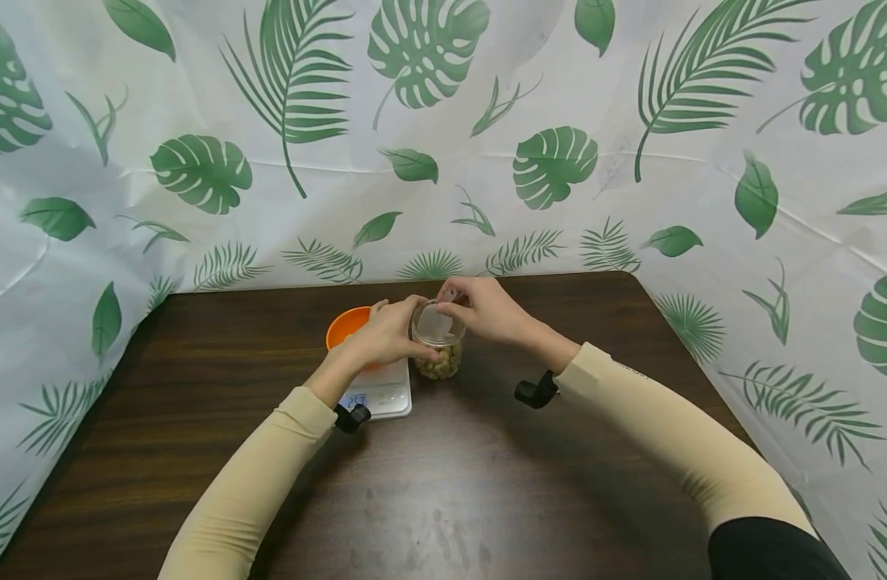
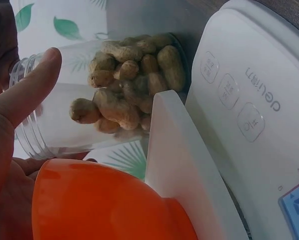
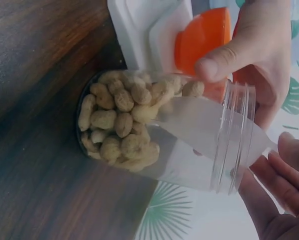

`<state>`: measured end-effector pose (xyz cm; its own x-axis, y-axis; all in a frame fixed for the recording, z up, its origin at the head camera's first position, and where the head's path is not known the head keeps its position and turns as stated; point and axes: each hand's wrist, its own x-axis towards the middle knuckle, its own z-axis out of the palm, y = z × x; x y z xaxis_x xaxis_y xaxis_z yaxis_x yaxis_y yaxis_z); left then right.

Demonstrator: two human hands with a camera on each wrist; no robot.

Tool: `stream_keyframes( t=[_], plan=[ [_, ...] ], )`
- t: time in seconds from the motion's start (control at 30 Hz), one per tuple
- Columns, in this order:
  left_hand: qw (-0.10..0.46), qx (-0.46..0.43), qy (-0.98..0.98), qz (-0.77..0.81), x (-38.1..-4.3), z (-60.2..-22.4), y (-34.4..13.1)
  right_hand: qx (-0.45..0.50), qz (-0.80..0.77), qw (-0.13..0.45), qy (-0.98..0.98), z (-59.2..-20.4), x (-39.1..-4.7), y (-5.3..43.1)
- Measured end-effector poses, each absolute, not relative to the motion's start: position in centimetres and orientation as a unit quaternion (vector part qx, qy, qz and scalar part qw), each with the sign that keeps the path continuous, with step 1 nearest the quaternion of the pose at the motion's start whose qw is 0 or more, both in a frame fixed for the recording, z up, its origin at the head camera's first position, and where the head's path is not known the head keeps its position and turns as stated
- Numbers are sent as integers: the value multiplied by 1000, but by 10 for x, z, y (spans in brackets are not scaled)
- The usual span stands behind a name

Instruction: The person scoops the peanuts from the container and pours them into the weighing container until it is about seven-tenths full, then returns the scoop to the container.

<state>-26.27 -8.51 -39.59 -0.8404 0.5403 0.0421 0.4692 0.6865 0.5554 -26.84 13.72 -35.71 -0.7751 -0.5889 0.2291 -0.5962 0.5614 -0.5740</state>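
- Your left hand [image 1: 385,334] has its fingers wrapped round the clear jar [image 3: 189,172] near the threaded rim; thumb along the wall;
- your right hand [image 1: 490,310] pinches the translucent scoop [image 3: 194,125] by its handle; blade down inside the jar, tip at the peanuts [image 3: 122,122];
- the jar is just right of the white deli scale [image 2: 229,75]; peanuts fill its lower part;
- the orange bowl [image 2: 104,200] sits on the scale, beside your left hand; scale rests on the dark wood-grain surface [image 1: 487,475]

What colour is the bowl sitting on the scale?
Orange: the bowl shows best in the left wrist view.
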Motion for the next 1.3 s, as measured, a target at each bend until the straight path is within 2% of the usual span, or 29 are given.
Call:
stream_keyframes(
  t=[0.2,0.47,0.73,1.3],
  plan=[
    [63,275,914,290,-263,-396,-86,282,377,-13,-882,-355,-268,141],
    [65,274,916,286,-263,-396,-86,267,403,-23,-875,-359,-271,148],
    [68,273,914,291,-264,-395,-87,210,539,-59,-813,-366,-276,157],
    [66,275,911,299,-264,-395,-88,179,605,-86,-771,-367,-276,169]
  ],
)
